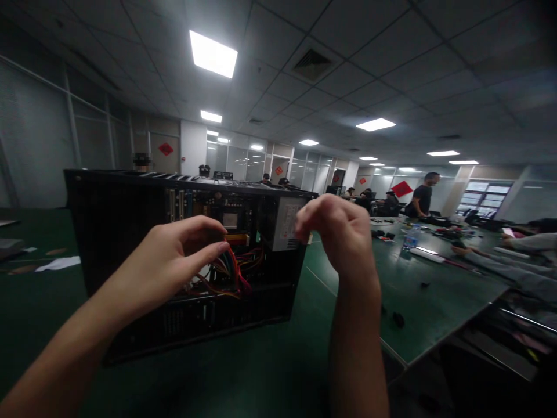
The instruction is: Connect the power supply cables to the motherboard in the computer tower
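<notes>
A black computer case (256, 305) stands on the table with its side open toward me. Inside it are a motherboard (209, 203), a power supply (286, 223) with a pale label at the upper right, and a bundle of coloured power cables (237, 270). My left hand (183, 247) reaches in front of the opening, thumb and fingers closed at the top of that bundle. At the case's right edge, beside the power supply, my right hand (337, 229) is bent down with curled fingers. Its fingertips are partly hidden, and what they hold cannot be made out.
The green table (348, 316) extends right, with small black parts (398, 319) near its edge and a plastic bottle (411, 237) farther off. Another person's arm (491, 264) rests at the right. White paper (58, 264) lies left of the case. A person (422, 194) stands in the background.
</notes>
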Demonstrator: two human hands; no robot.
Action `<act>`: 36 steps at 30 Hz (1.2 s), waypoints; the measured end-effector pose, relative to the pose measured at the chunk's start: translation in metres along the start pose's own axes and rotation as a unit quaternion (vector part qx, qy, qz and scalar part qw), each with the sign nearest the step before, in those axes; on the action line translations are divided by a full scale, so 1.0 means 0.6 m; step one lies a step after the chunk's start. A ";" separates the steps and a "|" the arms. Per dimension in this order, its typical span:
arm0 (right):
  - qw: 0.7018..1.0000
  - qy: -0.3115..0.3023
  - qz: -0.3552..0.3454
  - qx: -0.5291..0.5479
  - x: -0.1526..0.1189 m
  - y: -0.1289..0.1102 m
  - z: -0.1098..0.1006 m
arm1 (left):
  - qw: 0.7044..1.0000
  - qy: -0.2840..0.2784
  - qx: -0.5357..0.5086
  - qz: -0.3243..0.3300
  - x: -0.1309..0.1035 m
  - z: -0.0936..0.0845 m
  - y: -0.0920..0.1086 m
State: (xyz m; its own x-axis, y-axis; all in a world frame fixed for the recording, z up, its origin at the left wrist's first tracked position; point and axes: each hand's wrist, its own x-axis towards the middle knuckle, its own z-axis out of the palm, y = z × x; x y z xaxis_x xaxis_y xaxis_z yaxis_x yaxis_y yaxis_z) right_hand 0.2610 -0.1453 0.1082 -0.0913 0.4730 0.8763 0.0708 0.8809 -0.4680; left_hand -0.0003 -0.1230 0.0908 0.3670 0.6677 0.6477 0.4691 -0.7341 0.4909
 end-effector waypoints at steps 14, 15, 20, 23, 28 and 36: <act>0.958 -0.244 0.152 -0.017 0.000 0.066 0.096 | 0.991 -0.128 0.007 -0.027 -0.016 -0.032 -0.034; 0.962 -0.224 0.157 -0.014 0.002 0.065 0.092 | 0.986 -0.160 0.028 -0.025 -0.018 -0.039 -0.041; 0.974 -0.166 0.153 -0.015 0.006 0.062 0.080 | 0.957 -0.277 0.082 -0.016 -0.016 -0.053 -0.049; 0.975 -0.159 0.158 -0.012 0.005 0.063 0.081 | 0.972 -0.218 0.082 0.038 -0.008 -0.045 -0.042; 0.970 -0.188 0.153 0.011 0.001 0.067 0.094 | 0.981 -0.052 0.126 0.139 -0.004 -0.026 -0.044; 0.971 -0.181 0.145 0.052 -0.001 0.069 0.112 | 0.983 0.001 0.149 0.108 -0.005 -0.010 -0.043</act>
State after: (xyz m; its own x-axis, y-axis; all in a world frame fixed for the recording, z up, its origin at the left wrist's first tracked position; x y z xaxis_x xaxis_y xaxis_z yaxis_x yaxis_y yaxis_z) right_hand 0.1974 -0.1077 0.0803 -0.4273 0.6611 0.6167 0.0460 0.6972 -0.7154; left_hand -0.0186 -0.1066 0.0797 0.4829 0.4998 0.7190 0.5954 -0.7895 0.1489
